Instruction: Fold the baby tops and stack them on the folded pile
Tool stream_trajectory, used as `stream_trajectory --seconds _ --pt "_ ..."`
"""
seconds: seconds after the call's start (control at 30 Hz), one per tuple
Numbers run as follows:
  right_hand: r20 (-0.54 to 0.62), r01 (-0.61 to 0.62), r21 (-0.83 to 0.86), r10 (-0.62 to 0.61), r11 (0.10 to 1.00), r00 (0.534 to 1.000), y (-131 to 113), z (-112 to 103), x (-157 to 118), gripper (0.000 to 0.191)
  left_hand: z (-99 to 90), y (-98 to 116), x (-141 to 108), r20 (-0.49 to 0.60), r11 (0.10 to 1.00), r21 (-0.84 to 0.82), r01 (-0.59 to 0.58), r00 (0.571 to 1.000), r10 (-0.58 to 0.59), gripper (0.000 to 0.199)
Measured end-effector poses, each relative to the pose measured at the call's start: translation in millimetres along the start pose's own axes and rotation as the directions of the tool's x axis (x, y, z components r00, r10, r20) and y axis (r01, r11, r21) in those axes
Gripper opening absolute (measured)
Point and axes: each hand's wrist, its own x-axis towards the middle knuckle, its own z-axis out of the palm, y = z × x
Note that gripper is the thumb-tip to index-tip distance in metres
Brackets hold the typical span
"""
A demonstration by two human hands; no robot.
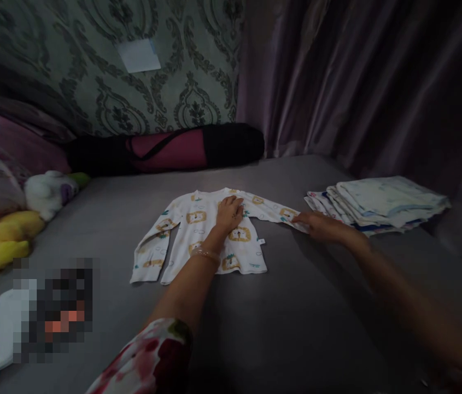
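A small white long-sleeved shirt (pixel 193 232), printed with yellow lion faces, is spread out on the grey bed sheet (pixel 288 328). Its left-side sleeve slants down toward me, while the other sleeve stretches out to the right. My left hand (pixel 229 213) rests on the upper chest near the collar, fingers laid over the fabric. At the far end of the outstretched sleeve, my right hand (pixel 319 226) grips the cuff, covering part of it.
Folded cloths (pixel 386 200) are stacked on the right. A black and pink long bag (pixel 169 150) lies along the wall. Plush toys, one white (pixel 48 191) and one yellow (pixel 7 238), sit at left. A white phone (pixel 1 331) and a blurred-out patch are at the lower left.
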Motion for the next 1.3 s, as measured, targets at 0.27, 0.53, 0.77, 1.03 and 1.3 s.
stream_trajectory --seconds 0.27,0.53,0.77,1.03,1.3 --pt "-0.005 -0.350 0.034 0.351 0.936 0.936 -1 -12 35 0.038 -0.5 1 -1 -0.014 1.000 -0.005 -0.002 1.000 0.002 0.037" --pt "-0.059 -0.355 0.194 0.372 0.915 0.926 25 -33 48 0.026 -1.6 1 1 -0.007 0.998 -0.052 0.021 1.000 -0.021 0.037" --pt "-0.267 -0.143 0.769 0.517 0.623 0.814 39 -44 48 0.029 -14.4 2 23 -0.032 0.994 -0.072 0.080 0.996 -0.082 0.033" --pt "-0.325 -0.185 0.511 0.388 0.840 0.863 51 -50 52 0.029 -15.9 4 83 0.246 1.000 0.008 -0.011 0.969 0.008 0.035" --pt "-0.292 -0.376 -0.061 0.343 0.925 0.893 42 -53 49 0.037 -2.5 2 101 0.329 1.000 0.030 -0.006 0.944 -0.004 0.026"
